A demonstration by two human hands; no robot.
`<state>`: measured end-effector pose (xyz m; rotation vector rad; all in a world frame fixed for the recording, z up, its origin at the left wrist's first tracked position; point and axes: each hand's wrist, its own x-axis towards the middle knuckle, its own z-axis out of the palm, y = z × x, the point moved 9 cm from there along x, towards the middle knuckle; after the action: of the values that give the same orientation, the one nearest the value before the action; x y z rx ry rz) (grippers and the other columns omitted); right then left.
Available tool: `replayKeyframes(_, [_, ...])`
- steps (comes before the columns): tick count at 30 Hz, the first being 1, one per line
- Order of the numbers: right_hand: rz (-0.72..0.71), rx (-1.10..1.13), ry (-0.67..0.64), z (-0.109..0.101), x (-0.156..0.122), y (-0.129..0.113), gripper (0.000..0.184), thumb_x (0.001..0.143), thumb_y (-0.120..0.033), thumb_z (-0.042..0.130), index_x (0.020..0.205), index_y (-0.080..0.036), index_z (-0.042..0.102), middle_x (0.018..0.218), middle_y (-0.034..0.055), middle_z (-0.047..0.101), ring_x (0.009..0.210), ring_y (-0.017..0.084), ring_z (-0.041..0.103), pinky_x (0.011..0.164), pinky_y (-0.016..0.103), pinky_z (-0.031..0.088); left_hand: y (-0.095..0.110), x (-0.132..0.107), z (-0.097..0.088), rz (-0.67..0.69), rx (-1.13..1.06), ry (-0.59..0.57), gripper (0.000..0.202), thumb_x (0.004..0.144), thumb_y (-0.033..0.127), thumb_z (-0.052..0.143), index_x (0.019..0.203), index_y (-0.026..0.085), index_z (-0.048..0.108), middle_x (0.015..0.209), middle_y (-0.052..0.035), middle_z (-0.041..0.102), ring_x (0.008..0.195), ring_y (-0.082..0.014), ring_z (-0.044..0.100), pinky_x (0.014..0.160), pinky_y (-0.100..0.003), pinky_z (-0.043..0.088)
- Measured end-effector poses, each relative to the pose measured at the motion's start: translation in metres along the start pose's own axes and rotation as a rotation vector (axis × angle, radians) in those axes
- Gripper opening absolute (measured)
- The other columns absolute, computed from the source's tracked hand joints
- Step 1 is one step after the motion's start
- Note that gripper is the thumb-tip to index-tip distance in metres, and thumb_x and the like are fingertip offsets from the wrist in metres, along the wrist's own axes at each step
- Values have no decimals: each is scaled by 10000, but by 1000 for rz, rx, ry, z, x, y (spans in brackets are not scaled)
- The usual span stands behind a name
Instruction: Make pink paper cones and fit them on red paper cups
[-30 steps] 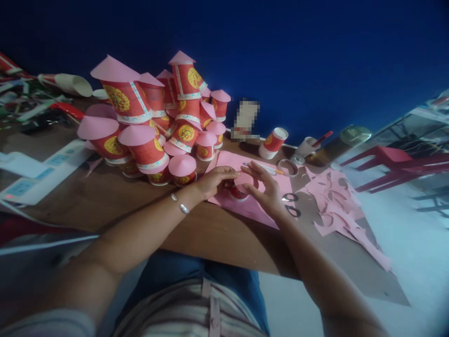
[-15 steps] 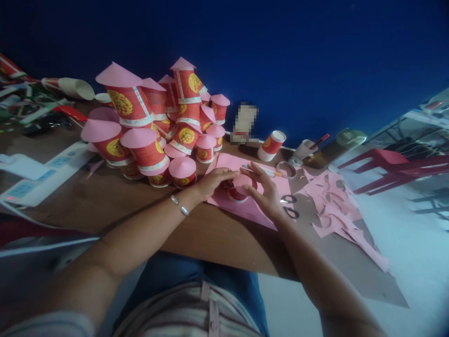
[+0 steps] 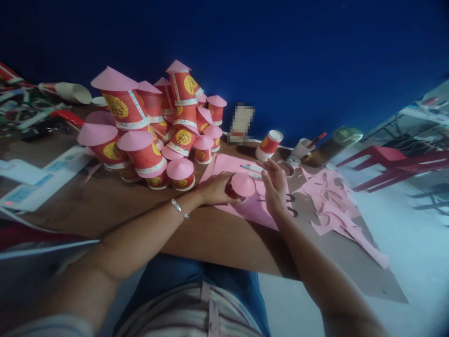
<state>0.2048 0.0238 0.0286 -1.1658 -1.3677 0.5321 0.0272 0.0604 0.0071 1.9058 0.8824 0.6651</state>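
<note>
My left hand (image 3: 220,188) is wrapped around the side of a red paper cup lantern with a pink cone roof (image 3: 243,184). Most of the cup's body is hidden under the roof and behind my fingers. To its right, my right hand (image 3: 276,187) is apart from the lantern, fingers spread and holding nothing. Pink paper sheets (image 3: 224,164) lie beneath both hands. Pens (image 3: 251,169) rest on the paper between my hands, and black scissors handles (image 3: 291,206) show partly behind my right hand.
Many finished-looking cup lanterns (image 3: 142,150) are stacked at left. Behind stand a red-and-white cup (image 3: 269,145), a cup with a red pen (image 3: 302,148) and tape rolls (image 3: 290,167). Pink paper scraps (image 3: 331,199) lie at right. A white power strip (image 3: 44,175) is at far left.
My right hand has come off the lantern's pink roof and moved right, its fingers opening. My left hand now wraps the cup's side.
</note>
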Motion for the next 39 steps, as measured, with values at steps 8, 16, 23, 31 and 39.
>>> replayKeyframes(8, [-36, -73, -51, 10, -3, 13, 418, 968, -437, 620, 1326, -225, 576, 1239, 140, 728, 1160, 273, 692, 1003, 516, 555, 4, -6, -16, 25, -359, 359, 637, 623, 343, 917, 1159, 159, 624, 1175, -119, 673, 1081, -242, 633, 897, -337, 531])
replayKeyframes(16, [-147, -201, -147, 27, -12, 1, 411, 986, -421, 590, 1364, -259, 583, 1342, 129, 684, 1193, 278, 664, 993, 517, 571, -5, -9, -28, 169, 21, 545, 702, 637, 408, 926, 1211, 219, 570, 1257, -124, 626, 1292, -307, 545, 1145, -467, 409])
replayKeyframes(23, [-139, -154, -87, 19, -11, -10, 436, 1010, -445, 563, 1405, -261, 552, 1403, 124, 656, 1304, 274, 613, 1089, 532, 509, -3, -7, -23, 139, 88, 466, 689, 639, 429, 923, 1185, 183, 583, 1218, -131, 628, 1213, -296, 580, 1108, -456, 436])
replayKeyframes(31, [-200, -65, -114, 20, -13, -27, 617, 973, -446, 645, 1515, -250, 425, 1446, 151, 630, 1376, 298, 577, 1181, 580, 420, -2, -2, -4, 86, 223, 296, 695, 613, 471, 932, 1163, 200, 605, 1192, -104, 599, 1177, -305, 557, 1061, -443, 463])
replayKeyframes(39, [-206, -111, -190, 33, -20, -35, 674, 938, -402, 712, 1521, -277, 399, 1431, 136, 645, 1360, 308, 594, 1181, 605, 418, -3, 1, 13, 168, 289, 189, 544, 720, 476, 860, 1130, 211, 619, 1148, -96, 598, 1168, -309, 536, 1064, -456, 443])
